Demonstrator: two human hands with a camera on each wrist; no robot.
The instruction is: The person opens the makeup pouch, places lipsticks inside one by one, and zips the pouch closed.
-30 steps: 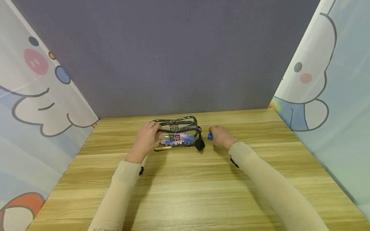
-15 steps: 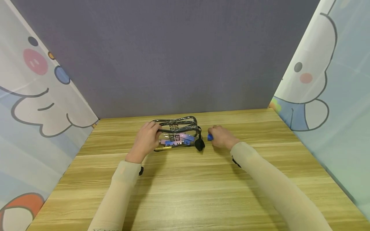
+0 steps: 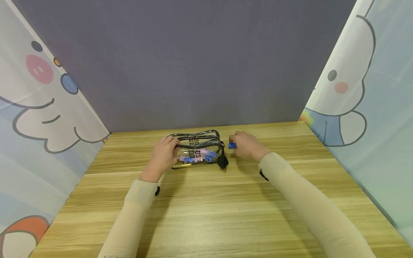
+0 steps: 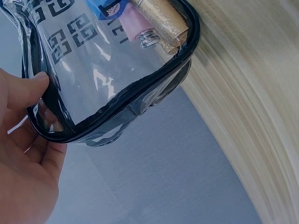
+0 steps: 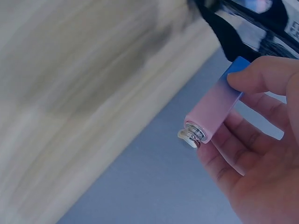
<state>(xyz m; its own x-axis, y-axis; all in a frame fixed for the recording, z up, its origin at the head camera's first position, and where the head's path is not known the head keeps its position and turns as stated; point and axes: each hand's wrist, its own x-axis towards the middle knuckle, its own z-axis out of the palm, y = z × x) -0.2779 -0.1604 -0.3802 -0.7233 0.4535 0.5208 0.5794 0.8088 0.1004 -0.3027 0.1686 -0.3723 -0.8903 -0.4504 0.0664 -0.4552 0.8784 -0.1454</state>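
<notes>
A clear travel cosmetic bag (image 3: 195,153) with black trim stands on the table. My left hand (image 3: 162,154) pinches its upper left edge, thumb on one side and fingers on the other in the left wrist view. Inside lie several pink-and-blue tubes (image 3: 208,154) and a gold tube (image 4: 161,18). To the right of the bag, my right hand (image 3: 246,145) holds a lipstick tube (image 5: 215,105) between thumb and fingers. It fades from blue to pink and has a silvery piece at the pink end. In the head view only its blue end shows.
A black tab (image 3: 222,161) hangs at the bag's right end. The wooden table (image 3: 206,215) meets a dark grey panel (image 3: 200,64) behind the bag. Cartoon-printed curtains (image 3: 380,89) flank both sides.
My right hand has risen slightly, away from me, with the lipstick tube, its blue end shifting a little left toward the bag. My left hand and the bag have stayed in place.
</notes>
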